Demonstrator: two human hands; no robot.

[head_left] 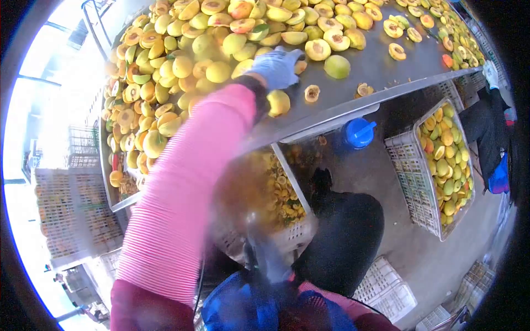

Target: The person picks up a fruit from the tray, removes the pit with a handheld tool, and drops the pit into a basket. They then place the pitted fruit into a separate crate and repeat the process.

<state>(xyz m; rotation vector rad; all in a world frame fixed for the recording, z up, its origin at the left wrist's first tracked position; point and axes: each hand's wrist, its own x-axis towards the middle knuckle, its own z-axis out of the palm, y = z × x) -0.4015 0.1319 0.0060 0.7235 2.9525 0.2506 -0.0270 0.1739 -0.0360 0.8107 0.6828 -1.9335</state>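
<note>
My left hand (277, 67), in a light blue-grey glove, reaches over the metal table (353, 85) with fingers stretched out. A small cut piece of fruit (300, 67) lies right at its fingertips. Close to the wrist sits a whole yellow peach (279, 103). Halved peaches (318, 49) and a greenish peach (337, 67) lie just beyond the hand. My right hand (270, 262), gloved and smeared by motion, is low in front of my lap. A narrow greyish shape (251, 218) shows at its upper end; I cannot tell what it is.
A heap of peaches (182, 66) covers the table's left and far side. Beneath its raised edge stands a crate of cut fruit (284, 190), beside a blue lidded container (359, 133). A full white crate (406, 160) is on the floor at right, near another person's gloved hand (490, 74).
</note>
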